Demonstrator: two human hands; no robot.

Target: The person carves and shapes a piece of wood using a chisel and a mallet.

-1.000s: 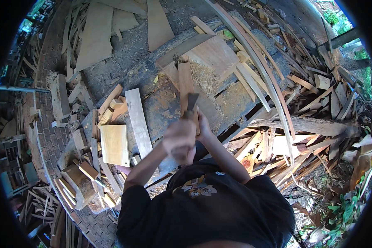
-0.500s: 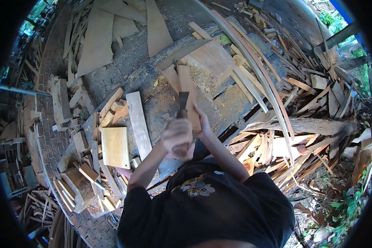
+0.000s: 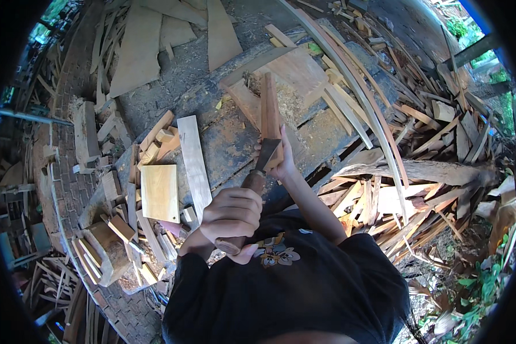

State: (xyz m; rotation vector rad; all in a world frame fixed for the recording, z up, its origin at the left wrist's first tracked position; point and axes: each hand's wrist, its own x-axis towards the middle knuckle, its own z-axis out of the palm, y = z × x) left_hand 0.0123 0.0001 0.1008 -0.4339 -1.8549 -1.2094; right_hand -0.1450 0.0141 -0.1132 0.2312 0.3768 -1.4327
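My left hand [image 3: 230,213] is closed round the thick wooden handle of a broad chisel [image 3: 268,153], a tool with a dark flared metal blade in line with its handle. The blade points away from me and overlaps the lower end of a wooden block [image 3: 270,106]; I cannot tell whether they touch. That long, narrow block is gripped near its lower end by my right hand [image 3: 285,153], with some fingers hidden behind it. Its far end lies over a wide flat board [image 3: 298,71] strewn with shavings.
A dark, dusty worktop [image 3: 223,155] lies under the work. To the left are a pale plank [image 3: 194,160], a square light board [image 3: 160,192] and several offcuts. Long curved strips [image 3: 350,74] cross at the right, above a heap of scrap wood [image 3: 378,200].
My left hand has drawn the chisel back toward my body and slightly left. The block has turned in my right hand, now showing a darker, narrower face and standing more upright.
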